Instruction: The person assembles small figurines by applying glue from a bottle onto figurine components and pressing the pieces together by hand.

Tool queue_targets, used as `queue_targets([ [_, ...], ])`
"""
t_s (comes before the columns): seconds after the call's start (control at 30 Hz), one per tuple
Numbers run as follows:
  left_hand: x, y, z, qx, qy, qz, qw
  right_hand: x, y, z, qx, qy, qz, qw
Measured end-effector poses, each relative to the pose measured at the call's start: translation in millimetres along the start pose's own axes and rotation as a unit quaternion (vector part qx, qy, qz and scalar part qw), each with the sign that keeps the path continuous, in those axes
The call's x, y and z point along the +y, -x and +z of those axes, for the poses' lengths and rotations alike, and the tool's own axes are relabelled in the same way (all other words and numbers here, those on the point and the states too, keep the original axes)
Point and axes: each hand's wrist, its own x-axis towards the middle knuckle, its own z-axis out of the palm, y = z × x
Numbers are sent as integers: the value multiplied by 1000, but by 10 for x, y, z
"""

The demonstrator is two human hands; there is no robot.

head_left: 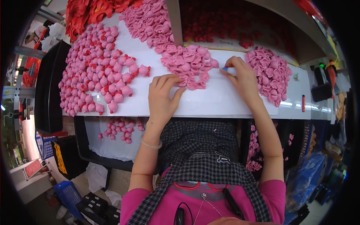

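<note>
My left hand (163, 95) rests at the near left edge of a heap of thin, curled pink pieces (187, 62). Its index finger touches the heap, with thumb and fingers apart. My right hand (242, 77) is closed in a pinch on a small blue-tipped tool (225, 69), mostly hidden by the fingers, just right of that heap. Another heap of curled pink pieces (268, 73) lies beyond its wrist. On the left side of the white table (150, 107) spread many round pink pieces with red ends (97, 71).
Red soft pieces (88, 15) pile up at the far left. A grey shelf post (174, 22) stands at the back. Under the table edge are a lined black tray (93, 140) with round pink pieces and a dark bin of curled ones (254, 150). A red stick (303, 103) lies right.
</note>
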Motion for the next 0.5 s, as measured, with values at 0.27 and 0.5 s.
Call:
queue_targets([
  [0.27,41,41,-4,26,70,-16,997,-178,232,-129,-60,-121,30,990],
  [0.5,392,171,-64,-62,199,24,978,-660,414,-16,-97,-437,41,893],
])
